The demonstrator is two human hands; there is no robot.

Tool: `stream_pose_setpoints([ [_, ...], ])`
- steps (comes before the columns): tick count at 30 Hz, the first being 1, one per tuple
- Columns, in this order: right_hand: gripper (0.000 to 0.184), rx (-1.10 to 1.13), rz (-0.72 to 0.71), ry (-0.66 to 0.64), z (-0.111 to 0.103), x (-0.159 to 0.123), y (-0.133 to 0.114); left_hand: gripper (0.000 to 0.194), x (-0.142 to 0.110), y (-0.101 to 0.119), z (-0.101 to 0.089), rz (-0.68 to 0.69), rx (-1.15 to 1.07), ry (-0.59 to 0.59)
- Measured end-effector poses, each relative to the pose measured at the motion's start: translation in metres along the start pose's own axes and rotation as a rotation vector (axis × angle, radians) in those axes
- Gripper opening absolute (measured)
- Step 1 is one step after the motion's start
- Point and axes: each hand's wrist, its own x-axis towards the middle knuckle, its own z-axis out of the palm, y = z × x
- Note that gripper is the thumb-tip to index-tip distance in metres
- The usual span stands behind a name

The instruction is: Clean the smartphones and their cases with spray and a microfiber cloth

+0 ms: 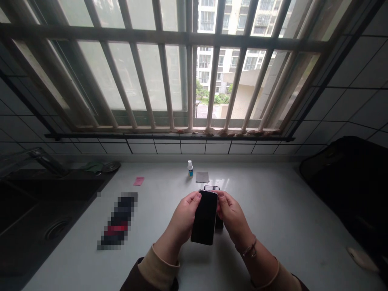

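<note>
A black-screened smartphone (204,218) is held up over the counter between my two hands. My left hand (185,214) grips its left edge, thumb near the upper corner. On the opposite side, my right hand (230,210) pinches the upper right edge between thumb and fingers. Partly hidden behind the phone lies a dark, rectangular, framed item (219,222), its top edge showing above the phone; I cannot make out exactly what it is. Beyond it are a grey cloth square (202,177) and a small white bottle (190,169) with a blue label, standing upright.
A pink slip (138,181) and a pixelated dark item (118,220) lie to the left. A dark sink (57,202) with a faucet (45,159) is at far left. A large black object (348,182) and a pale object (362,258) are at right. A barred window (190,38) rises behind.
</note>
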Motion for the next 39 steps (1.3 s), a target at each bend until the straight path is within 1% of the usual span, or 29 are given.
stream_pose_setpoints([
  [3,0.063,0.021,-0.003,0.068,-0.003,0.002,-0.001,0.045,-0.002,-0.002,0.003,-0.004,0.043,-0.036],
  [5,0.06,0.026,0.013,0.073,-0.003,0.002,-0.001,0.048,-0.003,0.0,0.002,-0.024,0.102,-0.053],
  [9,0.056,0.069,0.019,0.105,-0.006,0.006,0.003,0.047,-0.003,0.008,-0.009,-0.054,0.367,-0.056],
  [12,0.057,0.074,0.006,0.132,-0.007,0.009,0.008,0.041,-0.001,0.01,-0.017,-0.022,0.526,-0.049],
  [15,0.059,0.055,0.036,0.118,-0.006,0.013,0.014,0.038,0.002,0.008,-0.021,0.023,0.583,-0.063],
  [16,0.061,0.056,0.054,0.11,-0.006,0.015,0.016,0.037,0.003,0.007,-0.022,0.047,0.596,-0.05],
  [18,0.063,0.043,0.062,0.096,-0.006,0.018,0.019,0.035,0.006,0.005,-0.025,0.097,0.616,0.012],
  [20,0.062,-0.074,-0.002,0.093,-0.008,0.02,0.02,0.037,0.011,0.005,-0.032,0.134,0.625,0.108],
  [22,0.053,-0.306,-0.125,0.107,-0.011,0.021,0.018,0.039,0.017,0.006,-0.043,0.151,0.675,0.227],
  [24,0.044,-0.557,-0.243,0.106,-0.012,0.019,0.017,0.039,0.022,0.007,-0.055,0.155,0.831,0.347],
  [26,0.042,-0.751,-0.302,0.073,-0.011,0.015,0.015,0.037,0.027,0.008,-0.067,0.136,0.97,0.428],
  [28,0.048,-0.887,-0.302,-0.002,-0.006,0.009,0.015,0.035,0.031,0.008,-0.075,0.112,1.037,0.459],
  [30,0.054,-0.987,-0.282,-0.112,-0.001,0.003,0.014,0.034,0.034,0.006,-0.081,0.092,1.082,0.464],
  [33,0.055,-1.086,-0.276,-0.265,0.005,-0.003,0.013,0.035,0.037,0.004,-0.085,0.056,1.154,0.471],
  [36,0.052,-1.113,-0.274,-0.316,0.004,-0.006,0.011,0.036,0.038,0.004,-0.087,0.02,1.224,0.485],
  [39,0.048,-1.099,-0.279,-0.343,-0.001,-0.005,0.008,0.03,0.037,0.004,-0.087,0.001,1.309,0.505],
])
